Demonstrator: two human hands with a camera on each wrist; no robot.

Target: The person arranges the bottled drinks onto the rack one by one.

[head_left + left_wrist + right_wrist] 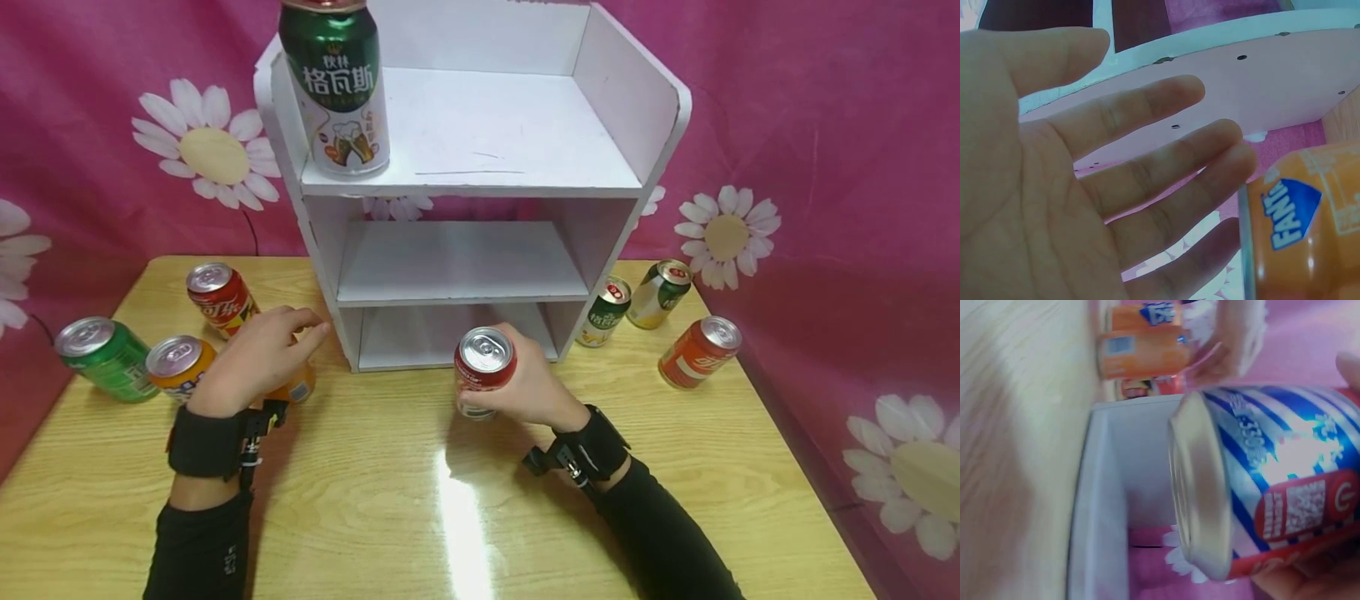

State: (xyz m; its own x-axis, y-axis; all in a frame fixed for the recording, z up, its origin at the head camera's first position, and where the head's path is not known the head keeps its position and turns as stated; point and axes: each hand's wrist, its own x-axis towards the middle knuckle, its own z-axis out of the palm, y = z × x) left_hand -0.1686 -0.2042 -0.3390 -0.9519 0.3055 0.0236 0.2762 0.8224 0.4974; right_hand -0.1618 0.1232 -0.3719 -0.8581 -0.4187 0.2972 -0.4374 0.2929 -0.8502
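Before the white shelf unit (pixel 635 93), on and above a wood-grained desk (pixel 360 508): nine drink cans, one placed, one in hand, seven standing.

Item, placed: one green-and-white can (pixel 339 100), upright at the left front corner of the top shelf.

Item, in hand: one red can (pixel 484 371), striped blue and white on one side, gripped in the right hand (pixel 531 387) in front of the lowest compartment, lid up; by the right wrist view its base is clear of the desk.

Items, desk, left of unit: a green can (pixel 114 367); a red-and-yellow can (pixel 222 298); an orange can (pixel 180 367); a second orange can (pixel 298 385), partly hidden by the left hand (pixel 258 360). That hand is loosely spread and grips nothing; whether a fingertip touches the orange can beside it cannot be told. The hands are well apart.

Items, desk, right of unit: two green-and-white cans, near (pixel 604 315) and far (pixel 662 293); one orange-red can (pixel 697 353).

Progress, judged: early; one can shelved, a second in handling, the others untouched.
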